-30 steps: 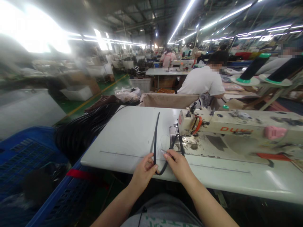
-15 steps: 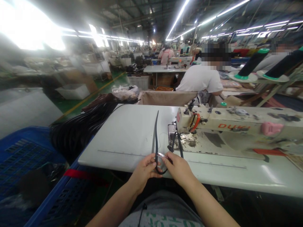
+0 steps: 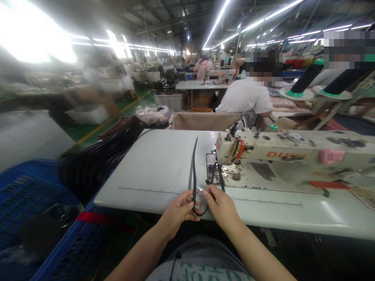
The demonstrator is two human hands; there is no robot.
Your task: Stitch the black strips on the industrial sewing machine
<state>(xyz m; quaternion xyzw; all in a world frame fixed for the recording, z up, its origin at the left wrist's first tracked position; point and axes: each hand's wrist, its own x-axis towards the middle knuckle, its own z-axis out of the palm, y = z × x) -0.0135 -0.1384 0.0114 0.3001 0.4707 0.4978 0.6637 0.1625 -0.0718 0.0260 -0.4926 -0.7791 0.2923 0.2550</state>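
Note:
My left hand (image 3: 182, 207) pinches a narrow black strap (image 3: 195, 171) near the table's front edge. One end of the strap rises above the fingers and tapers to a point. Below them it bends in a loop toward my right hand (image 3: 220, 205). That hand is closed on a small, pointed silver tool (image 3: 199, 188), whose tip is by the strap; its exact kind is unclear. More black strap (image 3: 222, 177) lies under the head of the sewing machine (image 3: 231, 146), just beyond my right hand. A thin loose thread shows on the tabletop.
The white machine table (image 3: 146, 168) has a ruler line along its front. At left are a blue basket (image 3: 66, 246) and a heap of black straps (image 3: 88, 168). Thread cones (image 3: 304, 80) stand right. A person in a white shirt (image 3: 246, 95) sits ahead, beyond a fabric-lined bin (image 3: 202, 120).
The whole view has shifted slightly. The silver tool's tip has tilted a little upward beside the strap. Both hands keep nearly the same place and grip.

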